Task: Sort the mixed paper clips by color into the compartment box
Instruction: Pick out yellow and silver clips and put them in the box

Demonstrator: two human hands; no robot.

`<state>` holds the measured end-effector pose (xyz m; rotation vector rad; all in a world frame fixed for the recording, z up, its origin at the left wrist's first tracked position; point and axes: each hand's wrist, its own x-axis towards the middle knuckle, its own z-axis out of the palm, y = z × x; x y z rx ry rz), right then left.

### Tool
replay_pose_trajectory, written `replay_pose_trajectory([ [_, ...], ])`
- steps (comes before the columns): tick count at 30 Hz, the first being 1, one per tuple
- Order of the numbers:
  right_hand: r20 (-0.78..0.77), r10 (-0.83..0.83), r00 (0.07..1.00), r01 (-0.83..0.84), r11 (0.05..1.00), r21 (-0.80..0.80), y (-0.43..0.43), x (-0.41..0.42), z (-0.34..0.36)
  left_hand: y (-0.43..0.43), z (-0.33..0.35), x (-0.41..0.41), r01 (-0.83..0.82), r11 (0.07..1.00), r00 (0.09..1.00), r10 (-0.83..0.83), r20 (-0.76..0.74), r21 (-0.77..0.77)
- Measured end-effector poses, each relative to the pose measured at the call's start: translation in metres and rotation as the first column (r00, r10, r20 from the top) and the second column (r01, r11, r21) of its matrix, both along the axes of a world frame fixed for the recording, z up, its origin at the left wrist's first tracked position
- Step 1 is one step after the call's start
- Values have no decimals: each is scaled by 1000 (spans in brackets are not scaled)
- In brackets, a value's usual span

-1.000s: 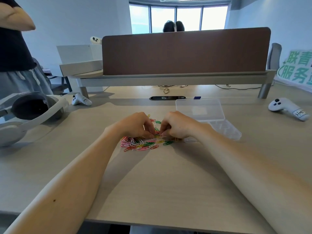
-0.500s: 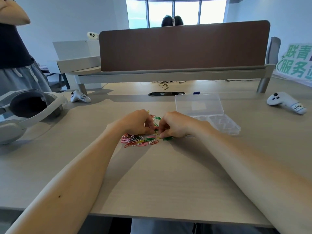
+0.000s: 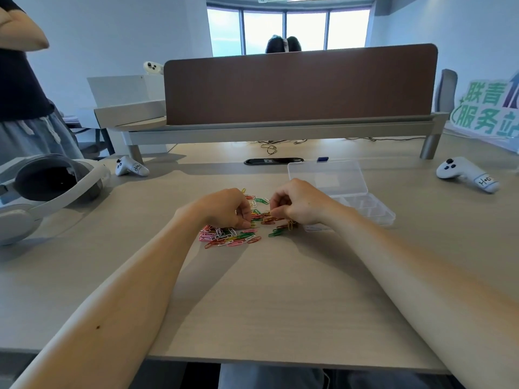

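A pile of mixed paper clips (image 3: 233, 237) in pink, white, green, red and yellow lies on the desk in front of me. My left hand (image 3: 224, 209) rests on the pile's left part, its curled fingertips pinching at clips there. My right hand (image 3: 299, 202) hovers just over the pile's right edge, fingers curled, with a yellowish clip pinched at its fingertips. The clear compartment box (image 3: 373, 210) stands right behind my right hand, its lid (image 3: 328, 178) folded open toward the back. What lies in its compartments cannot be made out.
A white headset (image 3: 47, 189) sits at the left edge, with a controller (image 3: 130, 167) beyond it and another controller (image 3: 467, 175) at the right. A brown partition (image 3: 297, 85) closes off the back of the desk. A person (image 3: 19, 80) stands at the far left.
My right hand has lifted a little off the pile and drawn to the right, away from my left hand. My left hand stays on the clips.
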<state>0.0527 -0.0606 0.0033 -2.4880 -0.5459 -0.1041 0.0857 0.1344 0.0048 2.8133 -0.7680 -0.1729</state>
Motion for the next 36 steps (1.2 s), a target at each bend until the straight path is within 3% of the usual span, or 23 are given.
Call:
replay_pose_trajectory([
  [4,-25,-99,995,102,984,147,-7,-1,6,1,3,-1,13,998,1000,-12,12,-59],
  [8,-155,-161,975,184,971,150,-20,-3,10,1,7,-3,19,992,1000,-20,-4,-124],
  [15,-355,-51,933,191,908,372,-20,-8,8,2,6,-3,-1,968,999,-10,-42,-251],
  [20,-335,-20,942,202,832,517,-24,-12,16,-1,9,-4,-1,934,998,-22,-59,-358],
  [22,-298,-71,952,216,845,489,-33,-11,20,-5,10,-5,4,920,998,-27,-54,-392],
  [28,-209,-214,954,251,954,167,-52,-11,14,-33,9,-5,88,915,996,-77,44,-394],
  [31,-181,-212,960,234,966,110,-52,-11,14,-50,7,-4,135,922,987,-95,126,-362],
  [36,-169,-193,967,210,974,85,-54,-10,16,-62,7,-3,155,938,984,-119,133,-309],
])
